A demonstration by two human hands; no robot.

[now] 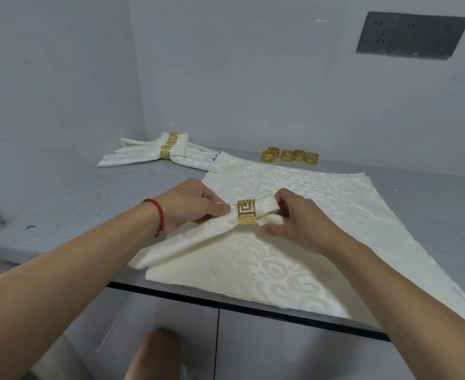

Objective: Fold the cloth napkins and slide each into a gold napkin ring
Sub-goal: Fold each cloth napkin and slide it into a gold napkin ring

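Note:
A folded cream napkin (198,239) lies across a stack of flat cream napkins (321,229) on the counter. A gold napkin ring (247,212) sits around its narrow end. My left hand (195,204) pinches the napkin just left of the ring. My right hand (299,218) grips the napkin end that sticks out to the right of the ring. Several finished napkins in gold rings (168,152) lie at the back left. Several loose gold rings (290,155) stand in a row at the back.
The grey counter (75,204) meets the wall behind and on the left. Its front edge runs over dark cabinet doors (253,349). A wall socket panel (412,35) hangs at the upper right. A red cord circles my left wrist.

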